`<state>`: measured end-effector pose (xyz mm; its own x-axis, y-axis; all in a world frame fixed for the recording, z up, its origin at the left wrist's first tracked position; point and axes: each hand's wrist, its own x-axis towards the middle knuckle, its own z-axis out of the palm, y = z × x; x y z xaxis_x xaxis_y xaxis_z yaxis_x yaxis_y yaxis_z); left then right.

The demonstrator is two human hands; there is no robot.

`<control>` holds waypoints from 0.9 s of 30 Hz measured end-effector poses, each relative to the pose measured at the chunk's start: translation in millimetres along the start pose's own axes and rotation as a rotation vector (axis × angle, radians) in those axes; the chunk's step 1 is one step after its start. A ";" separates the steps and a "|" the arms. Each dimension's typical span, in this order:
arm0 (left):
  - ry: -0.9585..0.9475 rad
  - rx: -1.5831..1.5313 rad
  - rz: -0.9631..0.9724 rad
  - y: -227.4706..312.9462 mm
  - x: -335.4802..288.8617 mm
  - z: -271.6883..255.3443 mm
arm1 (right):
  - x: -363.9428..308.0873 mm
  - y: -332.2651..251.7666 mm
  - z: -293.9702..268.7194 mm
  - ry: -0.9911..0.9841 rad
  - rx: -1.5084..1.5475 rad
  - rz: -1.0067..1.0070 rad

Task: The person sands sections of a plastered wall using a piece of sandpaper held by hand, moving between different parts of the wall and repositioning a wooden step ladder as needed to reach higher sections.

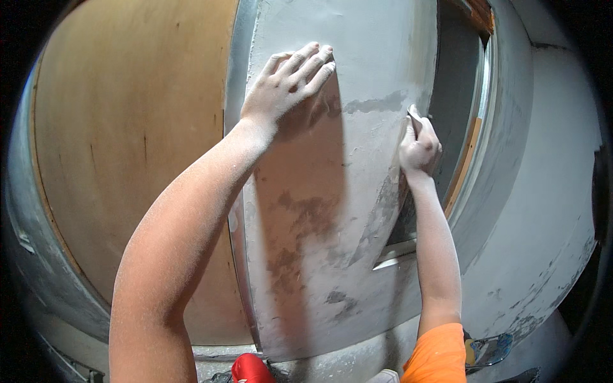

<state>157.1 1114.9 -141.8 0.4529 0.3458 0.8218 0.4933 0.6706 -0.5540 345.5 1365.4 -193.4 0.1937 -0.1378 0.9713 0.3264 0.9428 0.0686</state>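
My left hand (287, 83) lies on the plastered wall (377, 70) with its fingers stretched out, and throws a shadow below it. White dust coats both hands and forearms. To the right, my right hand (420, 145) is closed at the wall's edge beside the window opening (454, 83). Its thumb and fingers pinch together, with a small dark edge showing at the fingertips; what it is I cannot make out. Damp-looking grey patches (377, 102) mark the plaster between the hands and lower down.
Left of the wall strip stands a wooden panel (134, 172) with a metal frame (237, 83). A wood strip (464, 166) runs along the window frame. On the dusty floor are a red shoe tip (250, 368) and, at lower right, a clear container (491, 350).
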 end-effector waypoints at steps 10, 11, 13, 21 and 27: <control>-0.016 -0.181 -0.029 -4.4 -2.0 -8.5 | -50.9 -25.4 -0.4 -0.201 -0.021 -0.838; -0.019 -0.189 -0.040 0.5 1.5 -9.2 | -34.4 -19.4 -9.7 -0.200 0.008 -0.667; -0.022 -0.200 -0.051 6.0 2.9 -6.7 | -19.3 -4.8 -12.1 -0.212 0.080 -0.317; -0.036 -0.179 -0.019 -0.9 -4.9 -8.6 | -90.3 -73.8 -5.8 -0.351 0.138 -0.592; -0.004 -0.182 -0.018 0.0 2.2 -8.5 | -36.7 -8.8 -1.8 -0.117 0.120 -0.192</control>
<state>164.4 1110.1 -141.1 0.4400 0.3374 0.8322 0.6275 0.5473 -0.5537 337.2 1361.6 -230.0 0.0281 -0.2884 0.9571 0.2334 0.9329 0.2743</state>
